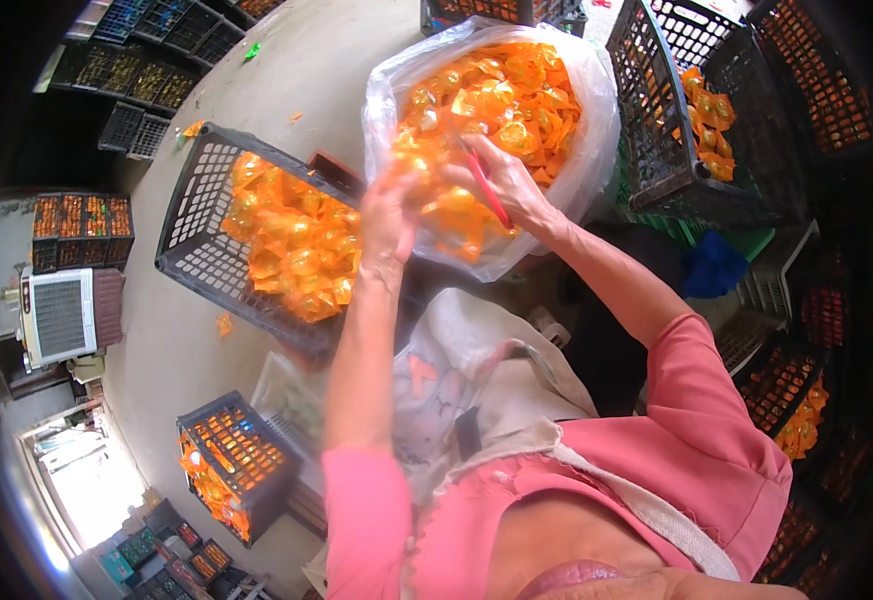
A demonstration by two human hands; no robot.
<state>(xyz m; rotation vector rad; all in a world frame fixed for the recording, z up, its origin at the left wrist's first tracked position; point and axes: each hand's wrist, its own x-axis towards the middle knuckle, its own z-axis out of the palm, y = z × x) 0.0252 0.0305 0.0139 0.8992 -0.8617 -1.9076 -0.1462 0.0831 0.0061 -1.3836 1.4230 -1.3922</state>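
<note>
A large clear plastic bag [599, 110] stands open in front of me, filled with small round items in shiny orange wrappers [516, 100]. Above its near side, my right hand [504, 182] is closed around red-handled scissors [486, 187]. Blurred by motion, my left hand [391, 215] is at the bag's left edge, beside orange wrapped items. Its fingers are smeared, so whether it grips any of them is unclear. Just left of that hand, a black plastic crate [194, 205] holds a heap of the same orange wrapped items [296, 250].
At the far right is another black crate [656, 185] with a few orange items inside. A filled crate [246, 455] sits on the floor lower left. Stacked crates [81, 230] and an air-conditioner-like unit [61, 315] are at the left. Blue cloth [713, 265] lies at right.
</note>
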